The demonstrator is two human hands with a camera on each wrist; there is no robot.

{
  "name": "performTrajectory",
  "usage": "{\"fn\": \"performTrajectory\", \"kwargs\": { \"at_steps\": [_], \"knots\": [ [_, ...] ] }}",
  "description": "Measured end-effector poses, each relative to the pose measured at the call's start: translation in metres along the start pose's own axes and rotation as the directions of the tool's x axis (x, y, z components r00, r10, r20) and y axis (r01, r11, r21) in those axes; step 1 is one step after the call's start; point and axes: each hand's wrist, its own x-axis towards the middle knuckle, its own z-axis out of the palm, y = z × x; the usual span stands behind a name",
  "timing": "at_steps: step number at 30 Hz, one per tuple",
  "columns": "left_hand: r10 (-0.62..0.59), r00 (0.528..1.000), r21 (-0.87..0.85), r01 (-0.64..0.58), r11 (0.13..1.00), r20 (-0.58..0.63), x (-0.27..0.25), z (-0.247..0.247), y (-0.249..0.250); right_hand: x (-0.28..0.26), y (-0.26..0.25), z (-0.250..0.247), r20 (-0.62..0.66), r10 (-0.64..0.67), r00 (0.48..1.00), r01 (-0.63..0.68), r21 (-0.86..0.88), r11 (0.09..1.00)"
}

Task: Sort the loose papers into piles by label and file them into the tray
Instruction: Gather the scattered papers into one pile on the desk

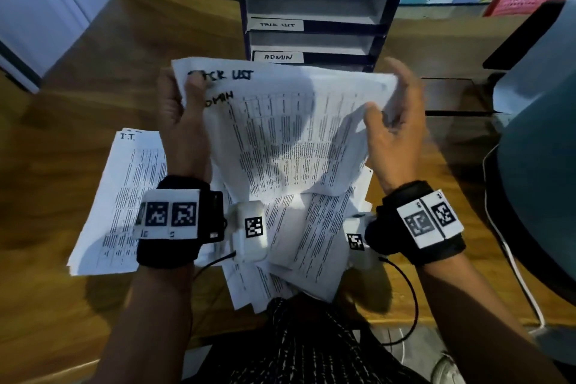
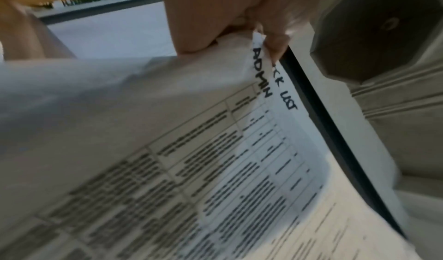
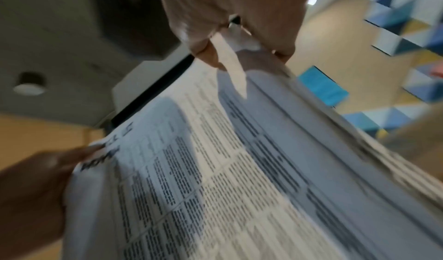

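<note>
Loose papers (image 1: 290, 262) lie unsorted at six o'clock; one I.T. pile (image 1: 124, 196) sits at nine. Both my left hand (image 1: 182, 121) and right hand (image 1: 389, 128) pinch a mixed sheaf (image 1: 286, 134) (ADMIN, TASK LIST). Nothing seems filed in the tray (image 1: 314, 9) at twelve.

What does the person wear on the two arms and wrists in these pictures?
Both forearms are bare, with no sleeves. Each wrist carries a black band with a white plate bearing two black square code markers. A white camera unit with its own marker sits beside each wrist, and a thin black cable runs from it.
</note>
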Motion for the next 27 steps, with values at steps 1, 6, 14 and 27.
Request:
{"fn": "performTrajectory", "kwargs": {
  "at_steps": [1, 6, 14, 27],
  "knots": [
    [0.008, 1.000, 0.004, -0.008, 1.000, -0.016, 0.001, -0.003, -0.002, 0.001, 0.006, 0.000, 0.035, 0.107, 0.994, -0.111, 0.139, 0.984],
    [-0.213, 0.975, 0.294, 0.183, 0.938, 0.071, -0.015, -0.013, -0.034, -0.014, 0.033, 0.019, 0.204, 0.438, 0.876, -0.465, 0.108, 0.879],
    [-0.039, 0.999, 0.104, 0.035, 0.994, 0.029, 0.006, -0.020, 0.002, -0.002, -0.010, 0.023, 0.004, 0.193, 0.981, -0.177, 0.417, 0.892],
    [-0.390, 0.903, 0.413, 0.292, 0.863, 0.177, 0.008, -0.040, -0.016, -0.036, -0.008, 0.050, -0.025, 0.399, 0.916, -0.379, 0.262, 0.887]
  ]
}}
